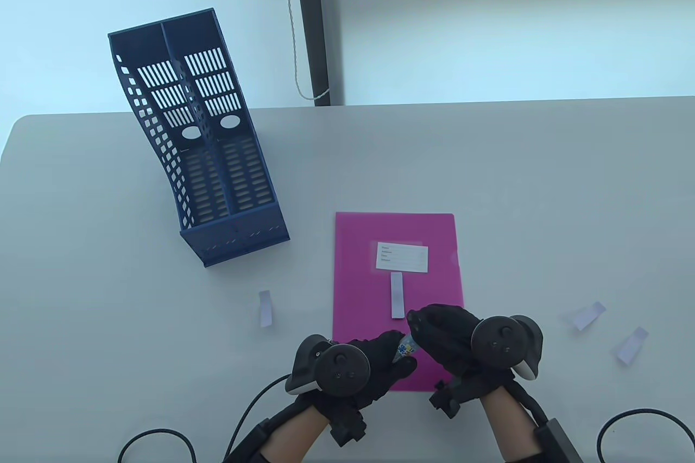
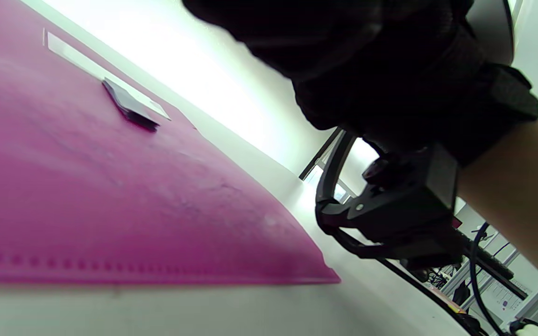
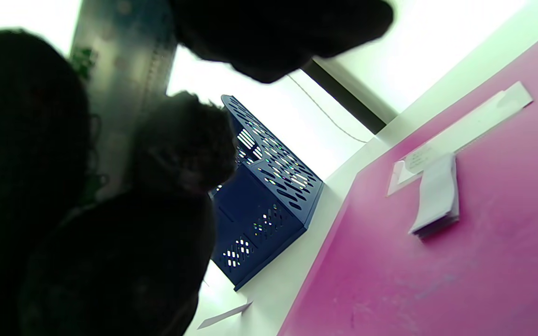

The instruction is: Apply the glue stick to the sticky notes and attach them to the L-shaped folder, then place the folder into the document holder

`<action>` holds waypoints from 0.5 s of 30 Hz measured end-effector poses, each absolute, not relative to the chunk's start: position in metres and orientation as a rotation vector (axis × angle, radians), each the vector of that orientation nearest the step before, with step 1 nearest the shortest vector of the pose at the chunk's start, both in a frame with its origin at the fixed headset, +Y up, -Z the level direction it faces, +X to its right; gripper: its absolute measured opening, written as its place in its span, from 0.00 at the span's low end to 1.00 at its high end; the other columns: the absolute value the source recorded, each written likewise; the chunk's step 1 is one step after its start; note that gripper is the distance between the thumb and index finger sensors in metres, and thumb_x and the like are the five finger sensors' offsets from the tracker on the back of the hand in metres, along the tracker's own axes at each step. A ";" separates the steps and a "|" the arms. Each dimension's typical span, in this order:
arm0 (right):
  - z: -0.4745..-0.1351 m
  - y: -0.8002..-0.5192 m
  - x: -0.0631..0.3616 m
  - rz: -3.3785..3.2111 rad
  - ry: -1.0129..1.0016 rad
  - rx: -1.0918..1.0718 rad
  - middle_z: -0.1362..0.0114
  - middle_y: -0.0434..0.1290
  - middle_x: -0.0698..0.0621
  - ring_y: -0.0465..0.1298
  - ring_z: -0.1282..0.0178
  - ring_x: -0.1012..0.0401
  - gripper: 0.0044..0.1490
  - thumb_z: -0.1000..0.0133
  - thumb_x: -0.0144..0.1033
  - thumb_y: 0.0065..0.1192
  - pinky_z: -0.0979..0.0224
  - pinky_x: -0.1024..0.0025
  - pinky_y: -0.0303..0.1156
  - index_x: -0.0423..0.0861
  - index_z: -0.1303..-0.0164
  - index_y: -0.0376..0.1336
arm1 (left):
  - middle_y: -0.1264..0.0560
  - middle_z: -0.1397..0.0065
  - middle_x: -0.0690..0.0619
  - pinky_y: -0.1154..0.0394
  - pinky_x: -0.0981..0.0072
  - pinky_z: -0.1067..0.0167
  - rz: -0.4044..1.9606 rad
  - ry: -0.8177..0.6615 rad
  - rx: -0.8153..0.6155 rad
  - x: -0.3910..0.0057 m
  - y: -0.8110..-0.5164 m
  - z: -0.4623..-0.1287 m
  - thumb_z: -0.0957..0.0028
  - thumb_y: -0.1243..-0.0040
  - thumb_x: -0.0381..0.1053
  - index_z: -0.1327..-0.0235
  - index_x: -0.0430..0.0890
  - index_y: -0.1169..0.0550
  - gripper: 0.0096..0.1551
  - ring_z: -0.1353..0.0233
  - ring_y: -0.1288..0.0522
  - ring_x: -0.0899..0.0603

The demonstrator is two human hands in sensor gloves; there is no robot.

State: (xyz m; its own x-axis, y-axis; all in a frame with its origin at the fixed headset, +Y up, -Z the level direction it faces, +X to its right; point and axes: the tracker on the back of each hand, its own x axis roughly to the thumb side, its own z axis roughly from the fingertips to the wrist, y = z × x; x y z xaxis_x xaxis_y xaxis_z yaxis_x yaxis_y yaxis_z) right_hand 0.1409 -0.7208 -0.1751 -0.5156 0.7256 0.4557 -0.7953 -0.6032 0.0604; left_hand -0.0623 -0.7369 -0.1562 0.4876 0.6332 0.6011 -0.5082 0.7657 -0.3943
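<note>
A pink L-shaped folder [image 1: 369, 246] [image 2: 110, 196] [image 3: 460, 270] lies flat at the table's near middle, with a white label [image 1: 402, 257] [image 3: 465, 128] on its front. Just below the label sits a narrow pad of sticky notes [image 1: 397, 295] [image 2: 131, 107] [image 3: 436, 200]. Over the folder's near edge my left hand [image 1: 388, 357] grips a glue stick [image 1: 406, 347]. My right hand [image 1: 429, 330] curls its fingers over the stick's other end. The blue document holder [image 1: 206, 159] [image 3: 269, 191] stands at the left rear, with both slots showing nothing inside.
Loose sticky notes lie on the table: one [image 1: 265, 308] [image 3: 224, 315] left of the folder, and two [image 1: 583, 316] [image 1: 632, 345] to the right. Cables [image 1: 157, 438] loop along the near edge. A dark post [image 1: 315, 23] and a cord stand behind the table.
</note>
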 end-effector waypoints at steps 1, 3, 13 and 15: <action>-0.176 -0.720 0.140 2.139 -0.205 0.577 0.67 0.79 0.49 0.77 0.73 0.61 0.33 0.33 0.56 0.41 0.67 0.71 0.73 0.44 0.70 0.73 | 0.19 0.60 0.52 0.23 0.70 0.73 0.731 -0.809 -0.196 -0.063 -0.737 -0.157 0.37 0.59 0.61 0.39 0.34 0.30 0.33 0.72 0.22 0.57; -0.179 -0.718 0.138 2.113 -0.203 0.617 0.66 0.79 0.49 0.77 0.71 0.61 0.32 0.33 0.56 0.41 0.66 0.70 0.73 0.44 0.69 0.73 | 0.19 0.60 0.51 0.23 0.69 0.73 0.836 -0.814 -0.272 -0.065 -0.740 -0.160 0.37 0.59 0.61 0.39 0.34 0.30 0.33 0.72 0.22 0.57; -0.174 -0.698 0.190 1.971 -0.296 0.408 0.54 0.78 0.45 0.78 0.61 0.56 0.32 0.32 0.56 0.38 0.57 0.66 0.73 0.44 0.56 0.71 | 0.18 0.60 0.51 0.24 0.67 0.73 1.195 -0.834 -0.416 -0.100 -0.746 -0.177 0.37 0.57 0.62 0.38 0.36 0.29 0.33 0.72 0.22 0.55; -0.169 -0.697 0.197 2.104 -0.301 0.419 0.52 0.78 0.46 0.78 0.60 0.58 0.34 0.31 0.58 0.32 0.55 0.67 0.73 0.45 0.50 0.69 | 0.19 0.58 0.52 0.23 0.68 0.71 1.121 -0.837 -0.414 -0.100 -0.744 -0.181 0.37 0.58 0.63 0.36 0.37 0.30 0.33 0.71 0.22 0.56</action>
